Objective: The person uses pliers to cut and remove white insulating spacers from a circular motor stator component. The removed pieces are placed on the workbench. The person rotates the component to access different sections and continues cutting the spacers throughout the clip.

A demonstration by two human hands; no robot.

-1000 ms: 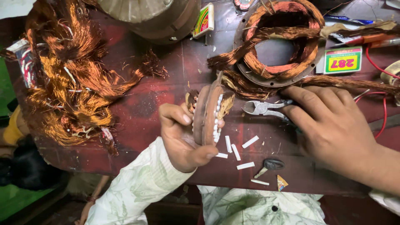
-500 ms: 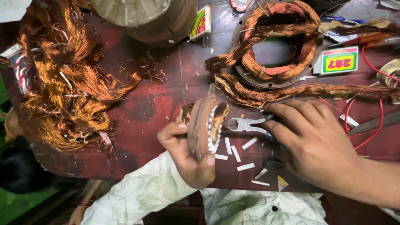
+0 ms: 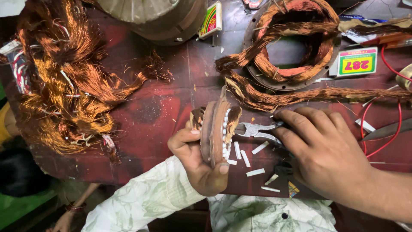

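Dark red desk [image 3: 163, 107], scuffed; copper wire heap [image 3: 64, 86] upper left; left hand [image 3: 199, 161] fingers clasp motor coil [image 3: 216, 133]; right hand [image 3: 326, 150] fingers hold pliers [image 3: 255, 129].

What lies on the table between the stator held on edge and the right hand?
In the head view, pliers lie between the stator and the right hand, jaws toward the stator. Below them, small white strips lie scattered on the table.

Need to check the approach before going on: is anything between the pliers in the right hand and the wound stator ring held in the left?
Nothing visible. The pliers in the right hand point at the stator ring, which the left hand holds on edge; the tips are about at the ring's white sleeves. The white strips lie on the table, below that line.
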